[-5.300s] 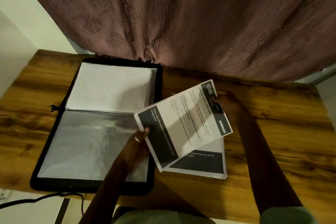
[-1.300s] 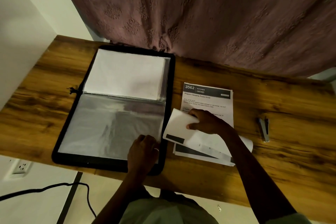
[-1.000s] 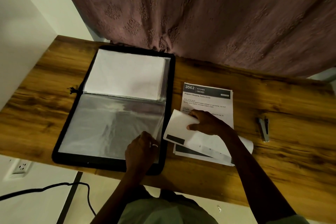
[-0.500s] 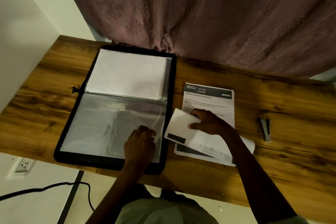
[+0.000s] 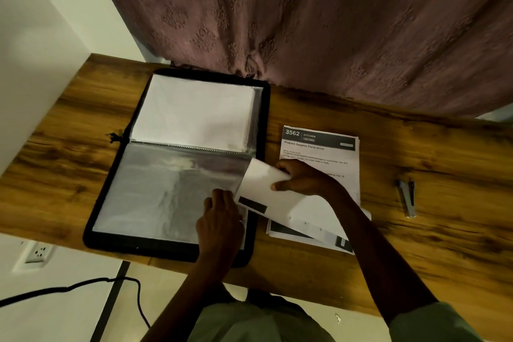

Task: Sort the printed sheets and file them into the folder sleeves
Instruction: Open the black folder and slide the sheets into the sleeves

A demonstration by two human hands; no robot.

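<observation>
Plainly, sheet (image 5: 319, 153) headed "3562 KITCHEN", body blurry

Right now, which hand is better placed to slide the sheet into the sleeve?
Right. The right hand grips the sheet, whose corner reaches the sleeve's right edge. The left hand is on that edge, likely busy with the sleeve.

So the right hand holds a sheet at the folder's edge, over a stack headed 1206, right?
No: the head view shows the stack headed 3562, not 1206. Otherwise yes: the right hand holds a sheet at the folder's edge, over that stack.
</observation>
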